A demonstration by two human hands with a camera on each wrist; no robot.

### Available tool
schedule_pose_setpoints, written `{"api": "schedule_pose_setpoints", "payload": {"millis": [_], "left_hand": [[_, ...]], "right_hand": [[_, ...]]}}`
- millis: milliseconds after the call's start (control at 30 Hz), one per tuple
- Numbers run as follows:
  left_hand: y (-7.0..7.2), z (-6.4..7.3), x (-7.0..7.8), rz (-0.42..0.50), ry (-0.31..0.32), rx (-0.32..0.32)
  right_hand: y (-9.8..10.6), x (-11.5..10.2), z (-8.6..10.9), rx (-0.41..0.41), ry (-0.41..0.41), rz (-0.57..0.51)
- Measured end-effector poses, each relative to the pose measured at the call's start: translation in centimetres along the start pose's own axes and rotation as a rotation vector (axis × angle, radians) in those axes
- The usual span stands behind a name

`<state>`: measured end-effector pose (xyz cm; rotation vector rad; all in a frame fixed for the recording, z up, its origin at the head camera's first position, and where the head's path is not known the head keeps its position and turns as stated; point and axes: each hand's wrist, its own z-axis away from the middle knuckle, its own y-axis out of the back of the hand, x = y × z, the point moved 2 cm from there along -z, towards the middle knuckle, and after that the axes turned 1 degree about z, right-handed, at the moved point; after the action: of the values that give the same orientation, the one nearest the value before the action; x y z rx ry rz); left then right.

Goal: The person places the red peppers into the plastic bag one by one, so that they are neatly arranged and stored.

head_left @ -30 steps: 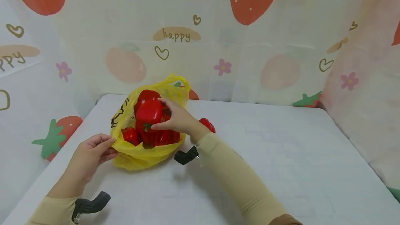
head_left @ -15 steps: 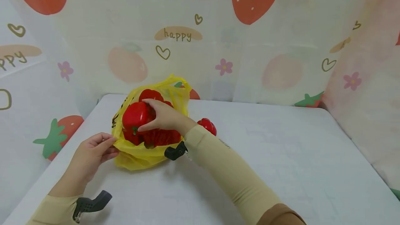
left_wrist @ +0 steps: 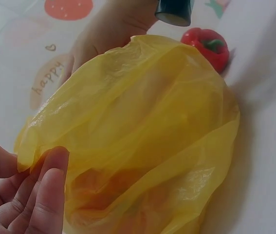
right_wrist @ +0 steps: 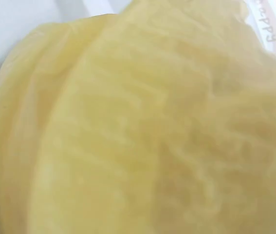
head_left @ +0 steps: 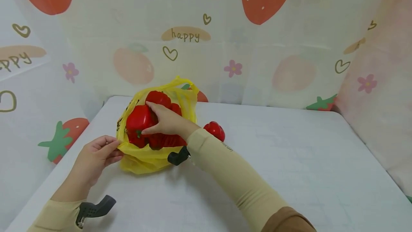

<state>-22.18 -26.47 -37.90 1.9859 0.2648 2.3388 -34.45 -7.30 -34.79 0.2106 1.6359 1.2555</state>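
A thin yellow plastic bag [head_left: 143, 160] stands at the table's left side, its mouth spread wide. My left hand [head_left: 96, 156] pinches the near left edge of the bag between thumb and fingers. Reaching into the mouth, my right hand [head_left: 168, 121] grips a large red bell pepper [head_left: 137, 119] with a green stem, at the bag's left side. Several more red peppers [head_left: 159, 97] lie behind and below it, partly hidden by the hand. In the right wrist view the bag wall [right_wrist: 128, 122] fills nearly everything and hides the fingers.
One red bell pepper [head_left: 215, 131] sits outside the bag on the white table [head_left: 289, 160], just beyond my right forearm. A patterned cloth [head_left: 193, 3] with strawberries hangs behind the table and along its sides. Dark camera mounts [head_left: 96, 208] stick out at both wrists.
My right hand has moved left and slightly down with the pepper inside the bag, covering a small red one at the left. The left hand keeps its pinch on the bag.
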Motion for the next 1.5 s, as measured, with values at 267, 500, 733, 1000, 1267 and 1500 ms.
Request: {"api": "schedule_pose_setpoints", "payload": {"millis": [267,500,733,1000,1267,1500], "left_hand": [[0.0,0.1,0.0,0.015,-0.005,-0.007],[-0.1,0.1,0.1,0.021,-0.002,-0.009],[-0.2,0.0,0.1,0.016,-0.002,-0.012],[-0.3,0.0,0.0,0.026,-0.012,-0.017],[-0.4,0.1,0.1,0.012,-0.004,-0.009],[-0.5,0.1,0.1,0.002,-0.01,-0.008]], "right_hand": [[0.0,0.4,-0.2,0.028,-0.008,-0.04],[0.4,0.5,0.3,0.027,0.009,-0.104],[1.5,1.1,0.9,0.032,0.034,-0.22],[3.9,2.0,2.1,0.026,0.07,-0.287],[6.9,3.7,4.1,0.071,0.076,-0.336],[8.8,6.0,6.2,0.119,0.056,-0.332]]}}
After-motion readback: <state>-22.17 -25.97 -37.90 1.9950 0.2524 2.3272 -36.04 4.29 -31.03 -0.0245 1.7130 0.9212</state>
